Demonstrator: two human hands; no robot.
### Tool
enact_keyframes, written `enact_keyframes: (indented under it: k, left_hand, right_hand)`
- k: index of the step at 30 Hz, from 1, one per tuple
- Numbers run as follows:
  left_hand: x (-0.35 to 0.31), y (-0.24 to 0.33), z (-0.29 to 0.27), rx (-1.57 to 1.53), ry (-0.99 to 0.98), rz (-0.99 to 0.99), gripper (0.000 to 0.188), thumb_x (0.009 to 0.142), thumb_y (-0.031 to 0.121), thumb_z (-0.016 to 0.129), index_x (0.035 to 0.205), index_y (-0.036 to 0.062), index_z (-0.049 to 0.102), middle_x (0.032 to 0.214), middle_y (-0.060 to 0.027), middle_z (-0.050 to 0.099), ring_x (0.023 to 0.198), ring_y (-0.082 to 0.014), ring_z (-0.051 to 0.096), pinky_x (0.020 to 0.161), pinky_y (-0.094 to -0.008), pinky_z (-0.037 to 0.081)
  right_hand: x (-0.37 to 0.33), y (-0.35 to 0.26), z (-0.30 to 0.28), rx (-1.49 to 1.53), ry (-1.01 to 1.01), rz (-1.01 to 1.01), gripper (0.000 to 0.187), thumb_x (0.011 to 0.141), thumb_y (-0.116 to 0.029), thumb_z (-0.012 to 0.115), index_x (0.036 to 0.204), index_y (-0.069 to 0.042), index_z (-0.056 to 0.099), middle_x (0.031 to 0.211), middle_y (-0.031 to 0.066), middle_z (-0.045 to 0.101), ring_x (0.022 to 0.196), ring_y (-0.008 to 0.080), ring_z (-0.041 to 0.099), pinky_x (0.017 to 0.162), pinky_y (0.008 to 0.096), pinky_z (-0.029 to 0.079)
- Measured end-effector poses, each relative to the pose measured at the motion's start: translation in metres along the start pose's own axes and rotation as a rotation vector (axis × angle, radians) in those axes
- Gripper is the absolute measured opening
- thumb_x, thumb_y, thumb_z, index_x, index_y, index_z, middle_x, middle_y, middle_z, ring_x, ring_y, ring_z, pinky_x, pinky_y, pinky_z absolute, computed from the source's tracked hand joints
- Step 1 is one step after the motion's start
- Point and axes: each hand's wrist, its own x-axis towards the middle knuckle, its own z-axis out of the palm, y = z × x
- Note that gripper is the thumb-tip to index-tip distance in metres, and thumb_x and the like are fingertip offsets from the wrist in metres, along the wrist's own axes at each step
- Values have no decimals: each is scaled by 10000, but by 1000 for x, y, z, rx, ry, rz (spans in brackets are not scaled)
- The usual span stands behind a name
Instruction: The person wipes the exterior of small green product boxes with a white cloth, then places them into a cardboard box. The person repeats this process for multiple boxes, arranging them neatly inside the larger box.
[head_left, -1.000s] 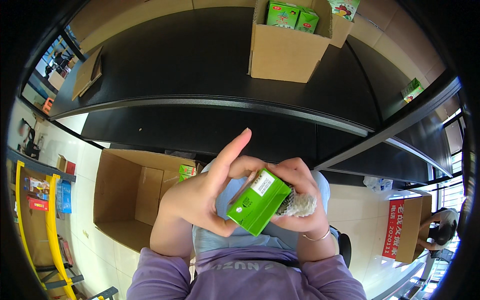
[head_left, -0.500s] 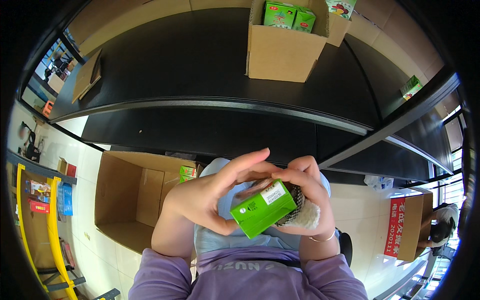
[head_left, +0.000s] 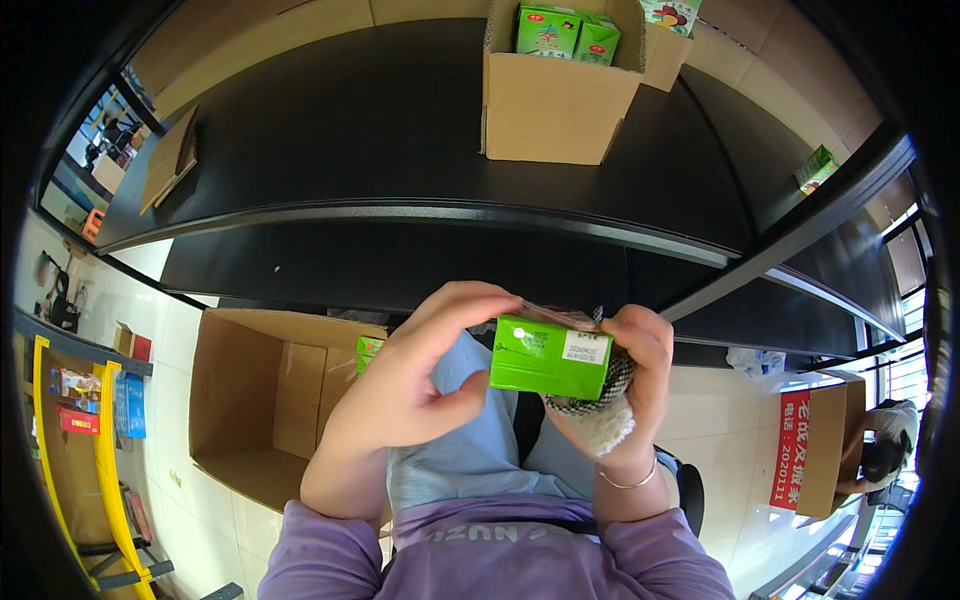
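Observation:
A small green carton (head_left: pixel 545 358) with a white label on its side is held up in front of my lap. My left hand (head_left: pixel 415 375) curves around its left end, fingertips at the top edge and thumb by the lower left corner. From the right, my right hand (head_left: pixel 640 360) grips the carton, with a checkered cloth (head_left: pixel 605 395) edged in white fleece bunched between palm and box. Something thin and pinkish shows along the carton's far top edge, partly hidden by my fingers.
A large open cardboard box (head_left: pixel 235 390) sits at left, with a green carton (head_left: pixel 368 352) at its right side. On the black shelf (head_left: pixel 350 130) stands a cardboard box (head_left: pixel 550 110) of green cartons. A yellow-framed rack (head_left: pixel 105 450) is far left; another person (head_left: pixel 885 450) is far right.
Both hands have lifted the green carton slightly away from me and turned it, so its labelled side now lies nearly level. My left fingers have closed in on its top left edge.

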Motion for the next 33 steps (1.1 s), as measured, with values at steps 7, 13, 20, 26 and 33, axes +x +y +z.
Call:
enact_keyframes:
  k: [7,13,20,26,33]
  left_hand:
    - [-1,5,0,160,44,41,567,599,134,757,1105,1,540,1091,-147,538,988,-249,538,828,-310,420]
    - [0,6,-1,226,72,130,525,609,170,765,1059,-14,566,1020,-144,583,927,-254,564,785,-320,437]
    - [1,7,-1,235,89,181,537,564,65,742,1064,-15,567,998,-142,593,889,-280,568,765,-349,452]
    - [3,5,0,236,92,220,524,553,74,748,1042,-12,582,982,-141,597,877,-285,571,752,-355,458]
    - [4,-2,10,71,115,280,547,570,86,775,1067,19,557,1078,-141,566,1013,-324,530,853,-412,421]
  right_hand:
    - [2,-4,-2,35,-10,12,657,514,-74,789,1074,-43,447,1023,127,440,888,205,476,755,283,400]
    - [3,-7,-3,37,13,-24,625,513,-88,786,1051,-42,471,1017,130,449,881,209,486,747,279,405]
    - [3,-7,-5,16,18,-25,594,524,-107,787,1036,-44,493,1004,128,457,865,204,493,734,280,412]
    - [1,-5,-10,8,10,-38,587,538,-149,797,1031,-43,498,984,125,464,848,201,499,723,284,414]
    - [0,-2,-12,8,6,-55,572,576,-219,795,1026,-39,492,944,122,482,832,211,500,705,295,413]
